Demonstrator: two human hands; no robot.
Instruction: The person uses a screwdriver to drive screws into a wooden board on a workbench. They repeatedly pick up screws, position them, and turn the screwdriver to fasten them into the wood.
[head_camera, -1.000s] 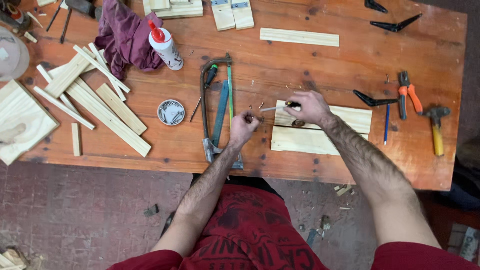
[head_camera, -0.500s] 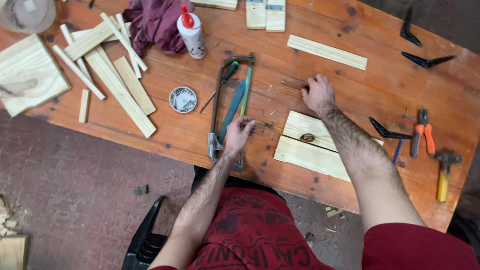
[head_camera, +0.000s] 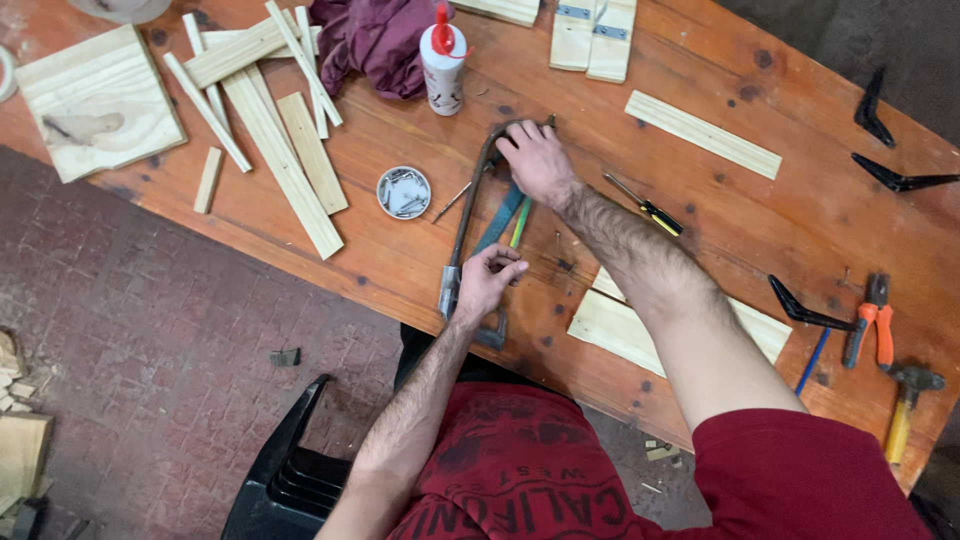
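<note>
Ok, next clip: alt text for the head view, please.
Seen from above, a person at a wooden workbench grips a metal hacksaw frame, right hand at its far end, left hand near the handle. Wood strips, a small tin of screws and a glue bottle lie nearby.

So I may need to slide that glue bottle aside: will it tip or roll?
The glue bottle is tall and narrow with a red nozzle on top, so a high push would probably tip it. Its round body would likely roll once down. It stands beside the maroon cloth, which might snag it.
</note>
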